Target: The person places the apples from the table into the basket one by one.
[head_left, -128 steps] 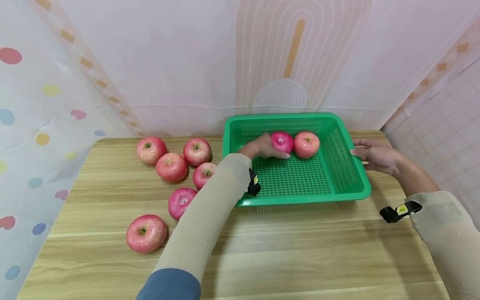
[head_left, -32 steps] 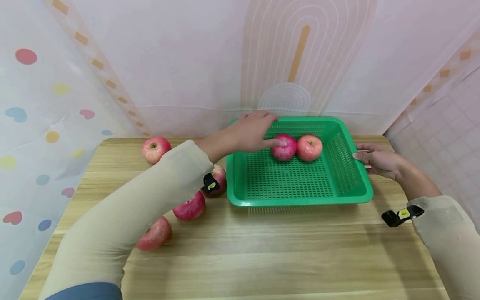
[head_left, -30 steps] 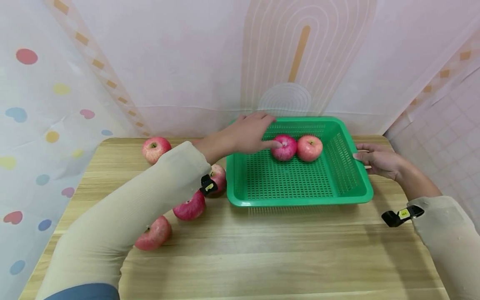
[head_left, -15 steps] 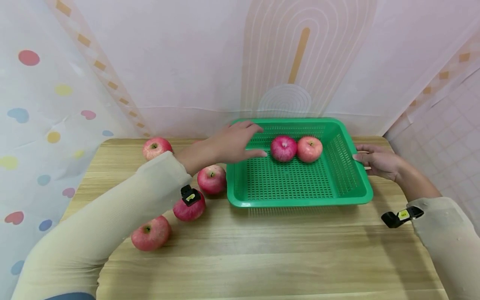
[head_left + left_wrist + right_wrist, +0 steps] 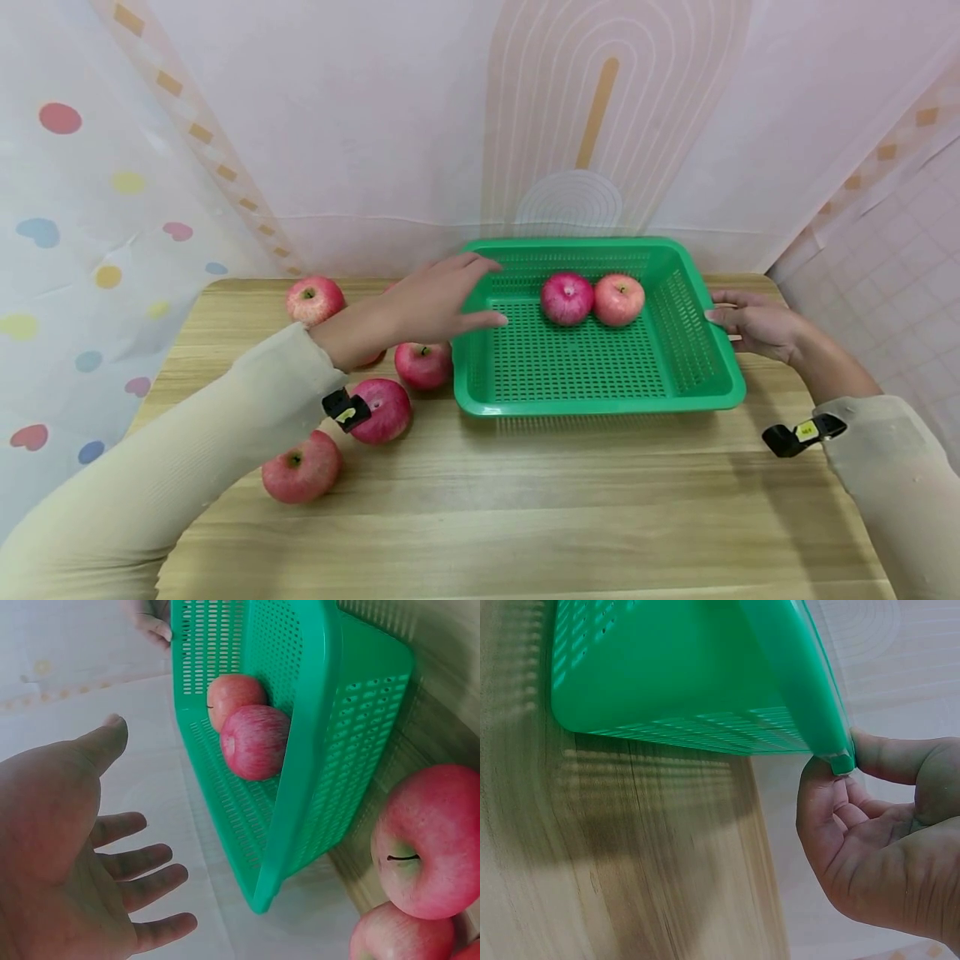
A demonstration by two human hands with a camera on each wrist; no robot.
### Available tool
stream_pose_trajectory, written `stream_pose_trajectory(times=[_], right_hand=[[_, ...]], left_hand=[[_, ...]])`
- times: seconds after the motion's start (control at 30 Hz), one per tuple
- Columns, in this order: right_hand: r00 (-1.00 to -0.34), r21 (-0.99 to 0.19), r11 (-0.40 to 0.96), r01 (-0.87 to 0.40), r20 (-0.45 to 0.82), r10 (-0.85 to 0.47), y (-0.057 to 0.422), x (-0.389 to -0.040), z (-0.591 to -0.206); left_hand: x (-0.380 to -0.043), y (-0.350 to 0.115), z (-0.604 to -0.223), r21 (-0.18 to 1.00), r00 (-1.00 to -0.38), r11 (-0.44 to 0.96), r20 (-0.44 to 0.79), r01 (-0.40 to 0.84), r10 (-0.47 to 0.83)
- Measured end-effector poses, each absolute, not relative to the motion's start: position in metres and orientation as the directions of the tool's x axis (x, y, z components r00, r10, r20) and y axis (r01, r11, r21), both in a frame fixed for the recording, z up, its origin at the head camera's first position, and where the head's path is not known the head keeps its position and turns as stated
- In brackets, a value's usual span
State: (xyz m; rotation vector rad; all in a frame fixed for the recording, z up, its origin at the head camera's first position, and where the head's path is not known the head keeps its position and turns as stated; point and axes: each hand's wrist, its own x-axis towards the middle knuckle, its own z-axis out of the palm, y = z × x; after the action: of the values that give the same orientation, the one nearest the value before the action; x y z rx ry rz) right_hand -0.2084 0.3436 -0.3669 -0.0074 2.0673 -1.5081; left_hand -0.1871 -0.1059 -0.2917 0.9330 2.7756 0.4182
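A green plastic basket (image 5: 600, 407) stands at the back of the table with two apples inside, a dark pink apple (image 5: 567, 298) and a paler apple (image 5: 618, 300), side by side. My left hand (image 5: 420, 307) hovers over the basket's left rim, its fingers spread and nothing in it; the left wrist view shows the palm (image 5: 52, 855) bare. My right hand (image 5: 761, 325) pinches the basket's right rim between thumb and fingers, as the right wrist view shows at the green rim (image 5: 810, 697).
Left of the basket lie several apples: one at the back (image 5: 313, 300), one beside the basket (image 5: 424, 365), a dark one (image 5: 384, 412) and one in front (image 5: 302, 468). The left arm partly covers others. A printed cloth wall (image 5: 360, 125) stands behind the wooden table (image 5: 525, 517).
My left hand has let go of the dark pink apple in the basket, risen and drawn back to the left. The right hand has stayed on the rim.
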Motion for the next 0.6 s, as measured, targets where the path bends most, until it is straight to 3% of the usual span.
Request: stream_pose_trajectory(times=[0.6], right_hand=[[-0.835,-0.877,0.357,0.321,-0.440,-0.330,0.343,-0.207,-0.365]], left_hand=[[-0.174,-0.128,-0.290,0.342,-0.801,0.760,-0.033,0.553,0.598]])
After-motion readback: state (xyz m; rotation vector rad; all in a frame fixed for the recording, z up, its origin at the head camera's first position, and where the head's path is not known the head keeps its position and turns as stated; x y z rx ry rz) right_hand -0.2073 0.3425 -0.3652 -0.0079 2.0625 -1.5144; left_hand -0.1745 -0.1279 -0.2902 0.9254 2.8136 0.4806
